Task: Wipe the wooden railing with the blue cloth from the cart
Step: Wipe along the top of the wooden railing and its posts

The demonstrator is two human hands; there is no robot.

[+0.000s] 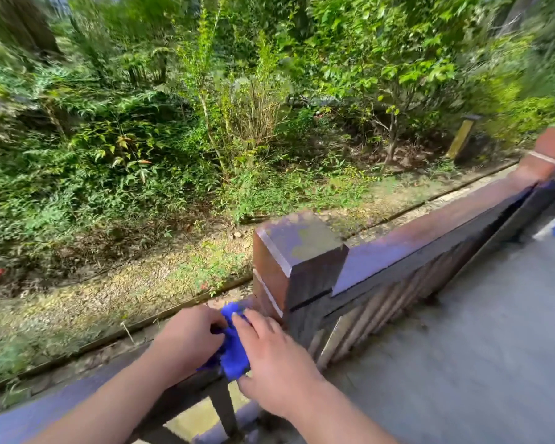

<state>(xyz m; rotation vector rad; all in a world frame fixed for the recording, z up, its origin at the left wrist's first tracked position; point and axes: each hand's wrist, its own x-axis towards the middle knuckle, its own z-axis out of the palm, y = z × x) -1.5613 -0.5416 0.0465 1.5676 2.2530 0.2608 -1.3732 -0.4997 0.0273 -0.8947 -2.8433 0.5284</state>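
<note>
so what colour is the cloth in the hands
Bright blue cloth, seen in the head view.

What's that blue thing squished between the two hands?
In the head view, the blue cloth lies bunched between the left hand and the right hand, on the wooden railing beside its post.

Both hands (234,350) on blue cloth (234,354) atop wooden railing (430,238), beside post (293,267)

The cloth (234,344) lies on the railing (430,235), just left of the post (297,261), between the left hand (189,341) and right hand (274,357); plants (205,107) stand beyond the railing
</note>
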